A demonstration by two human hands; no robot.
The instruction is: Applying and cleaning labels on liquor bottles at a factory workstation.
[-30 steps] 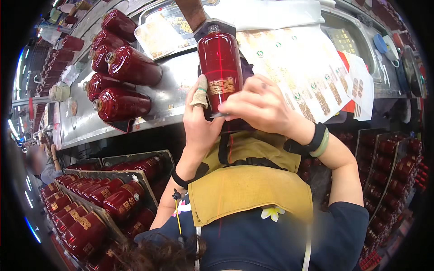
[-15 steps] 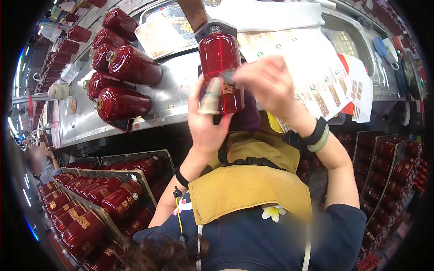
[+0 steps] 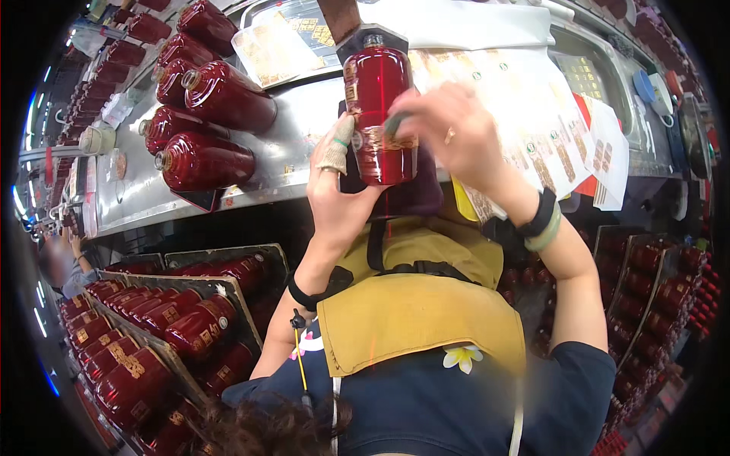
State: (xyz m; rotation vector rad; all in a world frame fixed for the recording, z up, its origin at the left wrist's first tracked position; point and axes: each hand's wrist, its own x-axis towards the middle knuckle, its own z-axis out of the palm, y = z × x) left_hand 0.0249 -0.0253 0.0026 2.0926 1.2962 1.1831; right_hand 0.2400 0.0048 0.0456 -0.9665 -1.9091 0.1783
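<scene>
A dark red glass bottle (image 3: 374, 83) with an open neck lies in front of me, its neck pointing away, on a dark cradle at the bench edge. Gold decals show on its left side and lower part. My left hand (image 3: 338, 178), with pale cloth covers on its fingers, is closed round the bottle's lower left side and base. Over the bottle's lower right, my right hand (image 3: 464, 133) pinches a small dark flat piece (image 3: 395, 121) against the gold decal. Motion blurs the right fingers, and the piece's exact kind is unclear.
Several red bottles (image 3: 209, 161) lie to the left on the metal bench (image 3: 293, 114). White decal sheets (image 3: 525, 99) cover its right side; a metal tray (image 3: 608, 57) stands behind. Crates of bottles (image 3: 194, 327) flank me below. Another person (image 3: 72, 266) is at far left.
The bottle has turned, bringing a gold decal into view on its left side. My left fingers have shifted from its front to its left side. The right hand's piece has moved slightly right.
</scene>
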